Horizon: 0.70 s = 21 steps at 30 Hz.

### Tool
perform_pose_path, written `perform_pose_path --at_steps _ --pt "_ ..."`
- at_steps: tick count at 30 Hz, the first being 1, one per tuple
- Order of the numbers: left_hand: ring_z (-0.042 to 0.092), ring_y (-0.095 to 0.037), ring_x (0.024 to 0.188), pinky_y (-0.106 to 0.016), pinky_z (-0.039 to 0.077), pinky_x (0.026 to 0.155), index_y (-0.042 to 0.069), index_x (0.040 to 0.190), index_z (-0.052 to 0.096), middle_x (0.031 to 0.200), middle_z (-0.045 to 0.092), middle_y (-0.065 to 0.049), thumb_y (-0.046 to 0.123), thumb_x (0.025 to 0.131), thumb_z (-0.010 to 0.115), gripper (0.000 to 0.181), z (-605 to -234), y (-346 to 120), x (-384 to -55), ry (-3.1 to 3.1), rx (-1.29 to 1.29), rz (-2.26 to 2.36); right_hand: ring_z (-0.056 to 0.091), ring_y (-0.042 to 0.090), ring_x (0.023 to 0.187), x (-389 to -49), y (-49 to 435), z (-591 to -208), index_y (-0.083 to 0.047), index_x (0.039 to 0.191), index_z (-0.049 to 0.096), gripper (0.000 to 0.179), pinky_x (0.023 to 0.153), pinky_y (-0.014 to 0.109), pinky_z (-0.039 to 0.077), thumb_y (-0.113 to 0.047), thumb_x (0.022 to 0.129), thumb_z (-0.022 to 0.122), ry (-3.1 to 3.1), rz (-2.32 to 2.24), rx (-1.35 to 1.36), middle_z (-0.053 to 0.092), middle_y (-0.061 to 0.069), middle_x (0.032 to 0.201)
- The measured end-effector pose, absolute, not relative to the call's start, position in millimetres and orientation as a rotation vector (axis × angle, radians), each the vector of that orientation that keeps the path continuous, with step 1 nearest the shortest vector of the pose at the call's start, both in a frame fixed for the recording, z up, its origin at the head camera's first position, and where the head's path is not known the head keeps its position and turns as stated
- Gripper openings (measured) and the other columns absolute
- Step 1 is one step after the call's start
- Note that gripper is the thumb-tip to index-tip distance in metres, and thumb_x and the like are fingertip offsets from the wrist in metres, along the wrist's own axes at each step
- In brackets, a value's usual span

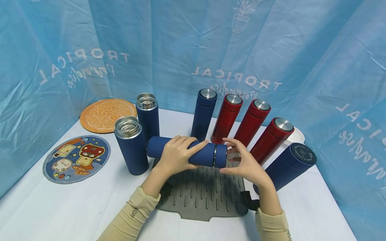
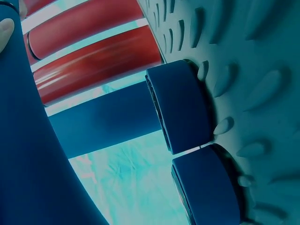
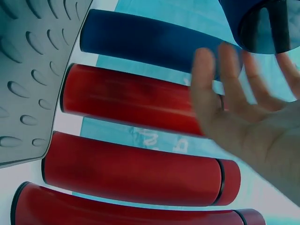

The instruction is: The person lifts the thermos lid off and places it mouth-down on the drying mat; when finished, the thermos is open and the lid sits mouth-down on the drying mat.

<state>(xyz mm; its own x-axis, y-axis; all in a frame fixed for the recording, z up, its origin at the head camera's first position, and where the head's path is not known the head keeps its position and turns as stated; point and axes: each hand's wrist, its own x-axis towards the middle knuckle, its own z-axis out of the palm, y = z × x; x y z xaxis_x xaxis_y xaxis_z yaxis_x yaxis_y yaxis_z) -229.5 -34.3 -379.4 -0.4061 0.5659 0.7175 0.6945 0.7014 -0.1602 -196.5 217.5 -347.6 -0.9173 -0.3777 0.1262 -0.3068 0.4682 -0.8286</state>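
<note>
My left hand grips a blue thermos flask round its body and holds it sideways above a grey ridged mat. At its lid end is my right hand, fingers spread and slightly bent about the lid. The right wrist view shows those fingers apart from one another, just below the flask's dark, shiny end. Two blue lids sit on the mat in the left wrist view; the head view hides them behind the hands and flask.
Two lidless blue flasks stand left of the mat. Behind and right stand a blue flask, three red flasks and another blue flask. A white dish is partly hidden there. An orange round mat and a cartoon mat lie left.
</note>
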Motion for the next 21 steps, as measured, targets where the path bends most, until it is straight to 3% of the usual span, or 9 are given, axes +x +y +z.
perform_pose_path --at_steps 2,5,9,14,21 --pt "0.063 -0.023 0.087 -0.040 0.052 0.079 0.027 0.126 0.057 0.101 0.065 -0.004 0.059 0.056 0.080 0.080 -379.4 -34.2 -229.5 -2.120 -0.959 -0.219 0.052 0.031 0.108 -196.0 215.5 -346.8 -0.023 0.139 0.032 0.069 0.085 0.044 0.050 -0.026 0.081 0.069 2.637 -1.444 -0.519 0.044 0.014 0.128" --pt "0.063 -0.023 0.086 -0.040 0.052 0.079 0.027 0.125 0.058 0.101 0.065 -0.005 0.057 0.056 0.080 0.079 -379.9 -34.0 -229.8 -2.120 -0.962 -0.230 0.062 0.028 0.092 -195.2 211.6 -345.6 -0.016 0.134 0.039 0.051 0.079 0.041 0.051 -0.039 0.091 0.053 2.666 -1.408 -0.329 0.057 0.015 0.111" --pt "0.063 -0.023 0.086 -0.039 0.052 0.079 0.026 0.125 0.058 0.101 0.065 -0.005 0.057 0.055 0.080 0.079 -380.1 -34.2 -229.8 -2.121 -0.965 -0.227 0.064 0.020 0.072 -194.7 208.1 -344.8 -0.007 0.125 0.047 0.051 0.077 0.040 0.051 -0.047 0.092 0.047 2.675 -1.367 -0.193 0.064 0.012 0.087" --pt "0.063 -0.023 0.086 -0.039 0.052 0.079 0.027 0.126 0.057 0.101 0.065 -0.004 0.059 0.056 0.079 0.080 -379.4 -34.8 -229.7 -2.117 -0.961 -0.216 0.059 0.024 0.091 -195.5 212.6 -345.5 -0.014 0.128 0.045 0.051 0.080 0.040 0.051 -0.036 0.086 0.062 2.626 -1.442 -0.322 0.060 0.013 0.106" --pt "0.063 -0.024 0.086 -0.040 0.052 0.079 0.027 0.125 0.057 0.100 0.065 -0.005 0.058 0.054 0.081 0.082 -378.2 -36.4 -230.0 -2.114 -0.949 -0.214 0.050 0.027 0.109 -198.2 218.4 -349.5 -0.022 0.138 0.035 0.081 0.089 0.047 0.044 -0.020 0.070 0.079 2.661 -1.458 -0.645 0.045 0.009 0.128"
